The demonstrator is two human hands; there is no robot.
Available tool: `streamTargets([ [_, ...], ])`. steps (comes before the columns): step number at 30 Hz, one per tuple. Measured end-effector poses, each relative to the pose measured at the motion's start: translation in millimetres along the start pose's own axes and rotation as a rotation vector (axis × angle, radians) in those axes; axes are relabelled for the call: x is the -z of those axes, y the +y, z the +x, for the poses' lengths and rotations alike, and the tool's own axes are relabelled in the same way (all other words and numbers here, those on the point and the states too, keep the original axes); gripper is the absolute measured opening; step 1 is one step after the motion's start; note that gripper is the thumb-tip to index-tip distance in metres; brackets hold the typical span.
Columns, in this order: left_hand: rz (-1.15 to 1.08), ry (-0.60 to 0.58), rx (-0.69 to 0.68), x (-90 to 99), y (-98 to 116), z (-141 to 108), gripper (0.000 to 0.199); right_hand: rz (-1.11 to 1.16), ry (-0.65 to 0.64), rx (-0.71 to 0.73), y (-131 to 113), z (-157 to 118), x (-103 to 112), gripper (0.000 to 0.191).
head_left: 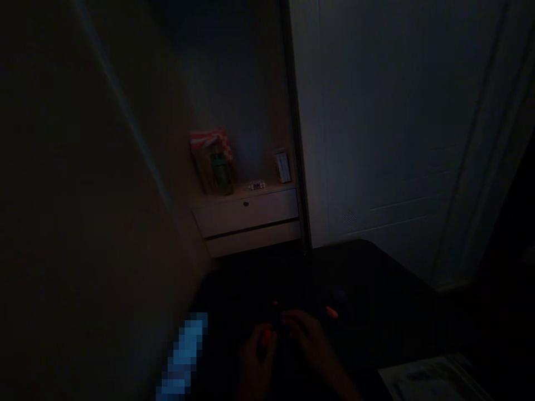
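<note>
The room is very dark, so fine detail is lost. My left hand [256, 356] is low in the middle of the view, its fingers closed around a small red object [266, 336] with a dark part, whose kind I cannot make out. Close by on the right, my right hand [307, 337] has its thumb and fingers pinched together, pointing toward the left hand. What sits in that pinch, if anything, is lost in the dark. A tiny red spot [275, 303] shows just beyond the hands. Both hands are over a dark tabletop [359, 267].
Right of my hands lie a small orange-red piece [331, 312] and a dark lump [339, 296]. A bright pixelated strip [184, 356] is at lower left, papers or a book [430, 381] at lower right. Behind stand a drawer unit [251, 214] with a bottle [222, 174] and a white door [384, 122].
</note>
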State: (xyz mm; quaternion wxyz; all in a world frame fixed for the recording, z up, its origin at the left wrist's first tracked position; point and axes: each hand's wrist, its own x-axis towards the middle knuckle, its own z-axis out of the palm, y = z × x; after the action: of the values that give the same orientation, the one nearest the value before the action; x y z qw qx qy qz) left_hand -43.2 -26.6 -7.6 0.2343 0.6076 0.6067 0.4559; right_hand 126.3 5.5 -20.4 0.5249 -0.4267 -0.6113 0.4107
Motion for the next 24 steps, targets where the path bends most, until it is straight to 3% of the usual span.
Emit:
streamTargets([
  [12, 0.013, -0.004, 0.001, 1.4, 3.5, -1.0, 0.058, 0.021, -0.024, -0.037, -5.9, 1.8, 0.3, 0.05],
  [24, 0.015, -0.018, -0.003, 2.1, 4.5, -0.7, 0.056, -0.022, -0.032, 0.016, -5.1, 0.6, 1.4, 0.022],
])
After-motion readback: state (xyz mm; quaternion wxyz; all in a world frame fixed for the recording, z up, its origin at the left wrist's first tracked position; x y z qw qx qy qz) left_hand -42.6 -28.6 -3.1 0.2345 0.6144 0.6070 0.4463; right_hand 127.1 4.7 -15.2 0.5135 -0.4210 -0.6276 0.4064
